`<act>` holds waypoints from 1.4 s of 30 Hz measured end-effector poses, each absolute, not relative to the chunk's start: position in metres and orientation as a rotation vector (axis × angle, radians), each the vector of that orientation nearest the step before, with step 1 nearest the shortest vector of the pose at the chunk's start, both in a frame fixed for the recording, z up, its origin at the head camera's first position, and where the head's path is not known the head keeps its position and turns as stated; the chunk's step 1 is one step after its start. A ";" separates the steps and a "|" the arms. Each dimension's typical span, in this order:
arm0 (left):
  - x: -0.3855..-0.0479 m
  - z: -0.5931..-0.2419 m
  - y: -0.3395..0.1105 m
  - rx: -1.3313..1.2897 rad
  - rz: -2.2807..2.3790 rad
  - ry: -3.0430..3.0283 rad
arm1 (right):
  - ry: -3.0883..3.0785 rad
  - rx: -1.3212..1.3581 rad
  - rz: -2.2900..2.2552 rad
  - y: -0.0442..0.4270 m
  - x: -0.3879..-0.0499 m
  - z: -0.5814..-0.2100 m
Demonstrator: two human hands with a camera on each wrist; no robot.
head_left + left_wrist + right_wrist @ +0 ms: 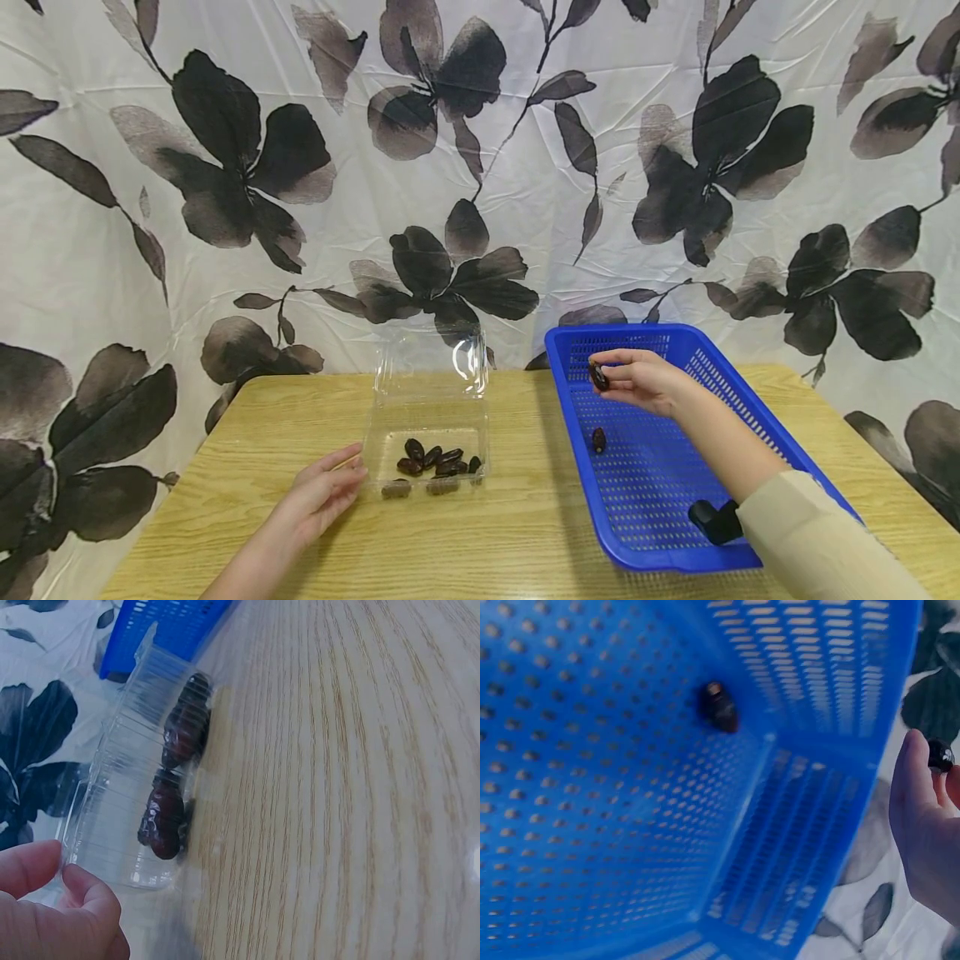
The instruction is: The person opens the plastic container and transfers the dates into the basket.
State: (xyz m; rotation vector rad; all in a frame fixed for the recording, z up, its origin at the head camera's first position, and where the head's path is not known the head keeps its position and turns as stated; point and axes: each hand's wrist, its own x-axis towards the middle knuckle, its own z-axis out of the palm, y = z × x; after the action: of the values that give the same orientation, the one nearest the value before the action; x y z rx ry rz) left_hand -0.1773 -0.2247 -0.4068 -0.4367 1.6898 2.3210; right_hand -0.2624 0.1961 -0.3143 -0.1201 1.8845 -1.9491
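Observation:
My right hand (648, 383) pinches a dark date (598, 377) above the back left part of the blue basket (585, 492); the right wrist view shows the same date (940, 755) between the fingertips. One more date (598, 439) lies on the basket floor, near its left side. At the left, a clear plastic box (426, 402) with its lid raised holds several dates (410, 466). My left hand (318, 500) is at the box's left edge, and in the left wrist view its thumb and forefinger (90, 896) pinch the clear rim.
A black object (712, 522) lies in the front right part of the basket, partly hidden by my right sleeve. A white cloth (525, 333) with dark flowers hangs behind the wooden table (450, 554). Bare wood separates the box from the basket.

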 end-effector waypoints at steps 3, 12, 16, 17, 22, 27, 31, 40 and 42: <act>-0.177 -0.406 -0.224 -0.440 2.323 1.685 | 1.909 -0.104 -1.931 0.204 -0.267 -0.322; -0.176 -0.402 -0.222 -0.434 2.320 1.675 | 2.101 0.041 -1.720 0.224 -0.274 -0.355; -0.176 -0.402 -0.223 -0.435 2.315 1.668 | 2.209 0.053 -1.542 0.228 -0.275 -0.365; -0.176 -0.402 -0.223 -0.436 2.313 1.667 | 2.228 0.052 -1.498 0.229 -0.275 -0.366; -0.176 -0.401 -0.223 -0.441 2.306 1.677 | 2.272 0.025 -1.341 0.228 -0.272 -0.368; -0.176 -0.401 -0.222 -0.436 2.304 1.686 | 2.300 0.018 -1.271 0.227 -0.270 -0.370; -0.176 -0.401 -0.223 -0.435 2.300 1.689 | 2.310 0.048 -1.266 0.227 -0.271 -0.367; -0.176 -0.403 -0.224 -0.442 2.309 1.678 | 2.211 -0.027 -1.531 0.219 -0.273 -0.343; -0.176 -0.404 -0.224 -0.435 2.311 1.679 | 2.176 -0.053 -1.580 0.216 -0.274 -0.336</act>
State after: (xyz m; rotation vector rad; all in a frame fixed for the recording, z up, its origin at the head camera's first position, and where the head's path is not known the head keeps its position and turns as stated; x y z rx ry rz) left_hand -0.1758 -0.2239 -0.4037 -0.4354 1.6795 2.3109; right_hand -0.2737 0.2164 -0.3358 -0.0531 2.1759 -1.5803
